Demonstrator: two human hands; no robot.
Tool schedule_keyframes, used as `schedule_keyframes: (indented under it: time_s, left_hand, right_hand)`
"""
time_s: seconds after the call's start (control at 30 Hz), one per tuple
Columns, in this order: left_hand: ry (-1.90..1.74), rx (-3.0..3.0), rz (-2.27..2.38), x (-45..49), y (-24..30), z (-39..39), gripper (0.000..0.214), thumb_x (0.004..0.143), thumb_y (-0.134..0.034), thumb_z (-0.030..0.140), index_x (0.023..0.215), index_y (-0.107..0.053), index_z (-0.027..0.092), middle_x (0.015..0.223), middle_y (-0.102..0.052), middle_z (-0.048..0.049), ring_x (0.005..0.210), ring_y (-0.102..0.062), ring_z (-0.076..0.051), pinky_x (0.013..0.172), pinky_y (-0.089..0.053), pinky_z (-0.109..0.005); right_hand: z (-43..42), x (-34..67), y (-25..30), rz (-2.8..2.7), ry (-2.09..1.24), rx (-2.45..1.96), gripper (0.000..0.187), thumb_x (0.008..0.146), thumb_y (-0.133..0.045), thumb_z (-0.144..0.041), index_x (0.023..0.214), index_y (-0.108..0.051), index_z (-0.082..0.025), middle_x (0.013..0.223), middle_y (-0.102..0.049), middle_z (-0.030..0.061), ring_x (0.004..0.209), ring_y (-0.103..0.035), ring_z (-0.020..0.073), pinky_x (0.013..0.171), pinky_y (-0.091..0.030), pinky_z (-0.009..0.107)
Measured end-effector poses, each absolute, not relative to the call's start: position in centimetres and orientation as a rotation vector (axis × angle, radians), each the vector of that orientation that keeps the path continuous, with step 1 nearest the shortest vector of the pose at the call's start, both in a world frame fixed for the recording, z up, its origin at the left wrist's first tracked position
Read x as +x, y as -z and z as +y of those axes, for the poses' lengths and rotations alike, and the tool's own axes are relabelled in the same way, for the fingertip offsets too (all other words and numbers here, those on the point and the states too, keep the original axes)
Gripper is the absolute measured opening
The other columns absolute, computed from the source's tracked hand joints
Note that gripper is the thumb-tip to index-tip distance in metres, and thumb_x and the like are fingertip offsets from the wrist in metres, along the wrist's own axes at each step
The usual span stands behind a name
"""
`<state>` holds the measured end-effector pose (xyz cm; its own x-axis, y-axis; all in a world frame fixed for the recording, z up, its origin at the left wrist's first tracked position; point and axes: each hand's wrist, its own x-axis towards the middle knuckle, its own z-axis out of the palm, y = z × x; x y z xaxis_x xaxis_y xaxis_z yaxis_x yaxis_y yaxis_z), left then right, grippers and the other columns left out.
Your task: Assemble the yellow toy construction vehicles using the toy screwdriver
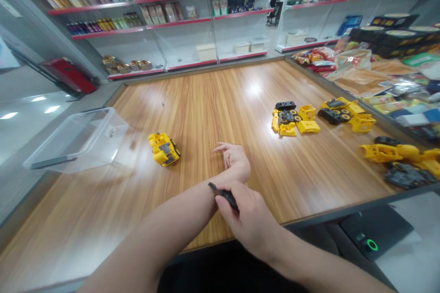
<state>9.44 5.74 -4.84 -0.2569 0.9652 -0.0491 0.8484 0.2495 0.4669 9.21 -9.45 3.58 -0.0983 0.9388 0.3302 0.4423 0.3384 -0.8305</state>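
Observation:
My left hand rests on the wooden table with its fingers loosely stretched out and nothing in it. Across my left wrist lies my right hand, closed around a small black part and pressing it against that wrist. A partly built yellow toy vehicle stands on the table, a short way left of my left hand.
A clear plastic bin lies tipped at the table's left edge. Yellow and black toy parts sit in groups at the right, more near the right corner. Packaged goods cover the far right. Store shelves stand behind.

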Motion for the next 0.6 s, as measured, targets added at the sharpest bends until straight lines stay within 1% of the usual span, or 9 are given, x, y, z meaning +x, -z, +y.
schedule_keyframes:
  time_s: [0.07,0.17,0.23,0.3,0.37,0.43,0.5,0.6]
  left_hand:
    - [-0.541,1.627,2.181,9.4,4.8,5.7,0.034,0.093,-0.058,0.030,0.123,-0.055,0.015,0.118,-0.060,-0.0103,0.096,-0.063,-0.021,0.078,-0.057,-0.039]
    - [-0.641,1.580,2.109,9.5,5.1,5.6,0.035,0.093,-0.057,0.033,0.123,-0.055,0.015,0.118,-0.060,-0.0104,0.095,-0.063,-0.021,0.078,-0.056,-0.039]
    - [-0.734,1.549,2.055,9.5,5.5,5.4,0.036,0.093,-0.056,0.033,0.125,-0.053,0.015,0.114,-0.061,-0.0100,0.089,-0.064,-0.019,0.074,-0.056,-0.036]
    - [-0.841,1.522,1.983,9.4,5.9,5.2,0.038,0.095,-0.051,0.031,0.128,-0.049,0.013,0.108,-0.063,-0.0108,0.077,-0.063,-0.016,0.063,-0.053,-0.030]
    - [-0.951,1.504,1.877,9.3,6.4,4.9,0.039,0.098,-0.040,0.028,0.132,-0.044,0.010,0.099,-0.065,-0.0116,0.062,-0.058,-0.014,0.050,-0.044,-0.025]
    - [-1.057,1.484,1.745,9.2,6.7,4.8,0.041,0.098,-0.028,0.025,0.133,-0.042,0.008,0.086,-0.067,-0.0103,0.048,-0.048,-0.011,0.041,-0.032,-0.023]
    - [-1.157,1.456,1.602,9.2,7.0,4.8,0.044,0.096,-0.021,0.025,0.129,-0.045,0.008,0.075,-0.066,-0.0066,0.039,-0.036,-0.009,0.038,-0.022,-0.023]
    - [-1.291,1.402,1.406,9.3,7.6,5.0,0.049,0.096,-0.012,0.028,0.126,-0.046,0.009,0.069,-0.064,-0.0031,0.035,-0.023,-0.009,0.036,-0.013,-0.024]
  right_hand:
    - [-10.7,8.3,-3.9,-1.735,-0.747,-1.144,0.020,0.093,-0.052,-0.024,0.111,-0.059,-0.017,0.098,-0.070,0.0086,0.088,-0.069,0.0215,0.079,-0.055,0.034]
    - [-10.9,8.5,-4.1,-1.779,-0.760,-1.080,0.019,0.093,-0.052,-0.024,0.109,-0.059,-0.018,0.093,-0.070,0.0069,0.083,-0.069,0.0198,0.074,-0.056,0.031]
    - [-10.0,9.3,-4.1,-1.727,-0.713,-1.196,0.016,0.092,-0.052,-0.023,0.105,-0.061,-0.019,0.092,-0.071,0.0060,0.081,-0.069,0.0198,0.073,-0.055,0.032]
    - [-8.8,10.2,-4.1,-1.701,-0.674,-1.379,0.014,0.091,-0.051,-0.022,0.099,-0.063,-0.019,0.092,-0.071,0.0073,0.081,-0.069,0.0220,0.074,-0.054,0.036]
    - [-8.0,10.5,-4.6,-1.703,-0.669,-1.467,0.014,0.089,-0.052,-0.022,0.095,-0.064,-0.018,0.089,-0.071,0.0082,0.080,-0.068,0.0235,0.076,-0.053,0.039]
    - [-7.7,10.2,-5.7,-1.708,-0.740,-1.441,0.013,0.089,-0.053,-0.022,0.092,-0.065,-0.018,0.086,-0.072,0.0072,0.079,-0.068,0.0225,0.073,-0.053,0.037]
    - [-7.7,9.6,-7.0,-1.740,-0.850,-1.322,0.014,0.089,-0.054,-0.022,0.092,-0.067,-0.019,0.086,-0.072,0.0051,0.080,-0.068,0.0201,0.074,-0.054,0.034]
    - [-7.1,9.3,-8.5,-1.852,-0.926,-1.212,0.014,0.089,-0.055,-0.020,0.087,-0.069,-0.020,0.079,-0.070,0.0028,0.076,-0.067,0.0183,0.076,-0.054,0.034]
